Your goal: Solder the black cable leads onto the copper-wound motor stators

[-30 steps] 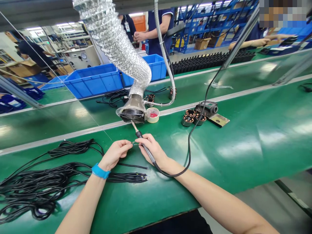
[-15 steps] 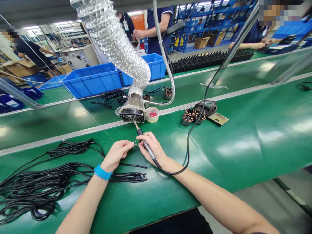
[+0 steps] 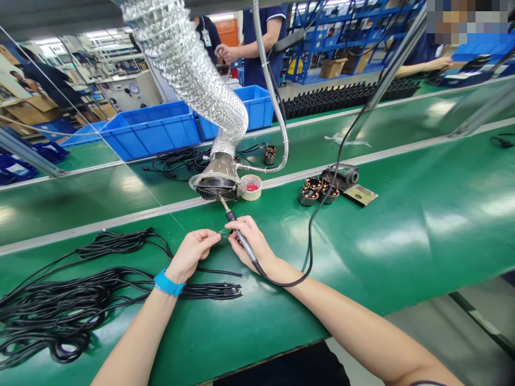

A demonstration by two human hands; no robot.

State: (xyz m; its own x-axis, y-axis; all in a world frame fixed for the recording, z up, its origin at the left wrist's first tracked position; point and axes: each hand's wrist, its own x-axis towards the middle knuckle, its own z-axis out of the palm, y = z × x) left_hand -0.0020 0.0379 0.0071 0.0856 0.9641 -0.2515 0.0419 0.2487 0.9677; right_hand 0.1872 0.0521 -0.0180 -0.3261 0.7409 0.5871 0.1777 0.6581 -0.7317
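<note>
My right hand (image 3: 257, 251) is closed around a soldering iron (image 3: 246, 245), its tip pointing up and away beneath the fume hood (image 3: 217, 185). A small dark part (image 3: 231, 232) shows at the fingertips of that hand, mostly hidden by them. Opposite, my left hand (image 3: 193, 253), with a blue wristband (image 3: 169, 283), pinches a thin bare wire (image 3: 222, 232) in the narrow gap between both hands. Black cables (image 3: 80, 300) lie in coils to the left, and several stripped cable ends (image 3: 231, 291) reach under my left wrist.
A round tub with red contents (image 3: 251, 187) stands beside the hood. Three copper-wound stators (image 3: 309, 195) sit right of it, near a metal iron stand (image 3: 341, 177). The iron's cord (image 3: 311, 236) loops across the right. Blue bins (image 3: 153, 131) and co-workers are beyond the conveyor (image 3: 80, 198).
On the far belt, the stators, cables and a clear plastic strip have shifted slightly left. My hands and the soldering iron hold almost the same place. Co-workers in the background have moved their arms.
</note>
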